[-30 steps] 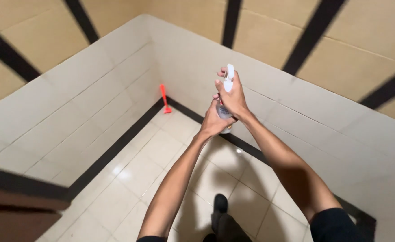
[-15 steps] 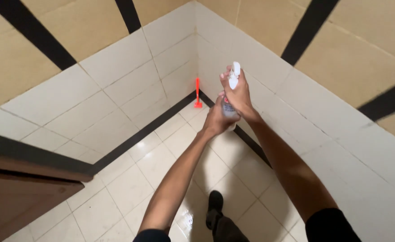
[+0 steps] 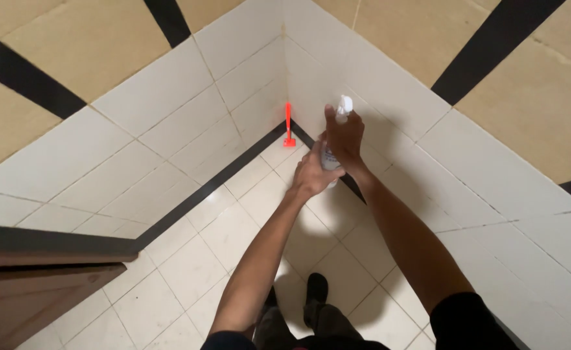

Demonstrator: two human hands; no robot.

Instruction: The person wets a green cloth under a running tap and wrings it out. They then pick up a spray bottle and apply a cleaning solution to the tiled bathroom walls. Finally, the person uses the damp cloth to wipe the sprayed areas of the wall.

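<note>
Most of the spray bottle (image 3: 335, 139) is hidden by the two hands around it; only its white nozzle top and a strip of pale body show, and its label is too small to make out. The right hand (image 3: 345, 135) is wrapped around the neck, the left hand (image 3: 310, 174) cups the base, both grasping it above the floor (image 3: 233, 240) near the room's corner. A red scraper (image 3: 289, 124) stands upright in that corner, leaning on the wall tiles (image 3: 169, 123). A wooden door (image 3: 33, 291) is cut off at lower left. Compared with half a second ago, the scraper sits closer to the hands in the view.
</note>
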